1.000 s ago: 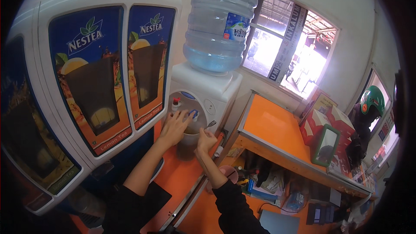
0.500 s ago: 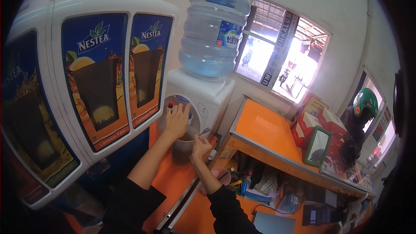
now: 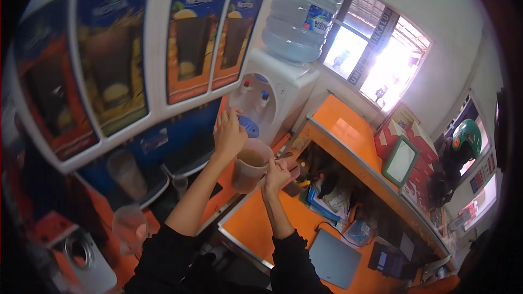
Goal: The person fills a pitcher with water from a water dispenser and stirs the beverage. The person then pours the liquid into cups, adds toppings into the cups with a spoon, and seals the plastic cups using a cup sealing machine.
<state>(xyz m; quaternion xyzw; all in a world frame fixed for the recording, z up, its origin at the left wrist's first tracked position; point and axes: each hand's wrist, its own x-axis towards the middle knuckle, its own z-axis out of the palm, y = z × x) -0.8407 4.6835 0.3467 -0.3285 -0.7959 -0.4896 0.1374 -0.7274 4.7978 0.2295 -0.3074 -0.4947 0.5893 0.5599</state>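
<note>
My right hand [image 3: 277,174] grips the handle side of a translucent pinkish plastic jug [image 3: 250,167] with brownish liquid in it, fingers wrapped tight. The jug hangs in the air just off the corner of the orange counter [image 3: 248,223], below the white water dispenser [image 3: 271,98] with its big clear blue bottle [image 3: 300,16]. My left hand [image 3: 229,133] is up above the jug's rim with fingers loosely curled, near the round blue drip tray [image 3: 248,126]; whether it presses anything I cannot tell.

The risk, as I judge it: the jug is carried by one hand at its side, so a slack wrist tips the liquid over the rim onto the counter edge. The clear tumblers [image 3: 126,173] under the tall drink machine [image 3: 114,65] stand well to the left, close to my left forearm, and an elbow swing could knock one.
</note>
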